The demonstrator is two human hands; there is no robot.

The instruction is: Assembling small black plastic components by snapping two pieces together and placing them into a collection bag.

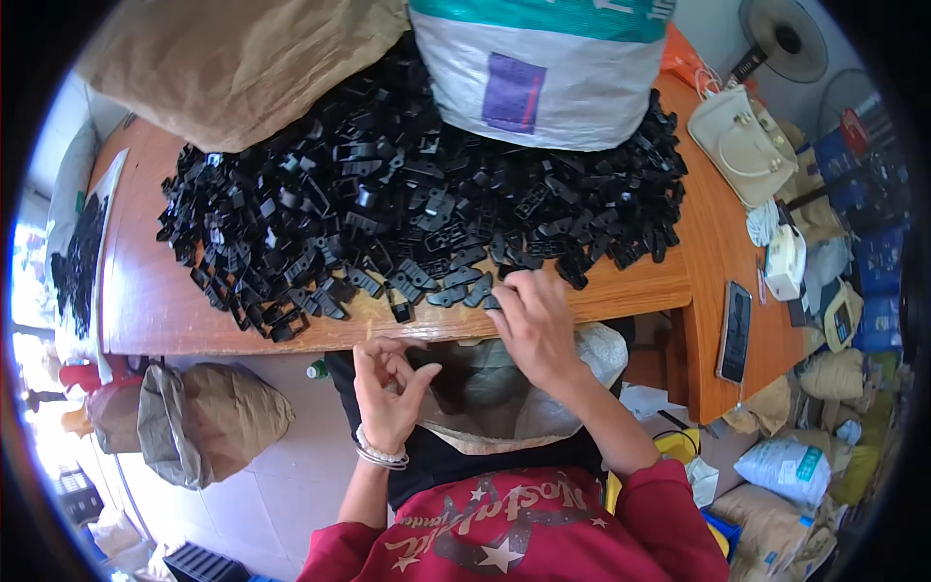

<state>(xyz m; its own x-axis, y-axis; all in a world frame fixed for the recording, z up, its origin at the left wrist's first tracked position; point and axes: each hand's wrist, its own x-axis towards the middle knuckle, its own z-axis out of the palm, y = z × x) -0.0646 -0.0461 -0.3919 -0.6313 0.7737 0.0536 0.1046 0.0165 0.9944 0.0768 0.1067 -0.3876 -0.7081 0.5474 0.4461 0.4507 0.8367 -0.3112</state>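
A wide heap of small black plastic parts (388, 209) covers the middle of the wooden table. At the heap's near edge, my right hand (538, 330) has its thumb and fingertips closed on a black plastic part (480, 290). Just in front of the table edge is my left hand (386, 388), its fingers curved and the thumb held apart, with nothing visible between them. Below both hands an open sack (601, 354) lies over my lap, its inside dark; what it holds cannot be made out.
On the heap rest a brown paper sack (242, 73) and a white-and-green woven sack (582, 92). A phone (735, 330), a cream handbag (745, 145) and a white device (785, 262) are at the right. Another brown sack (228, 422) stands on the floor at left.
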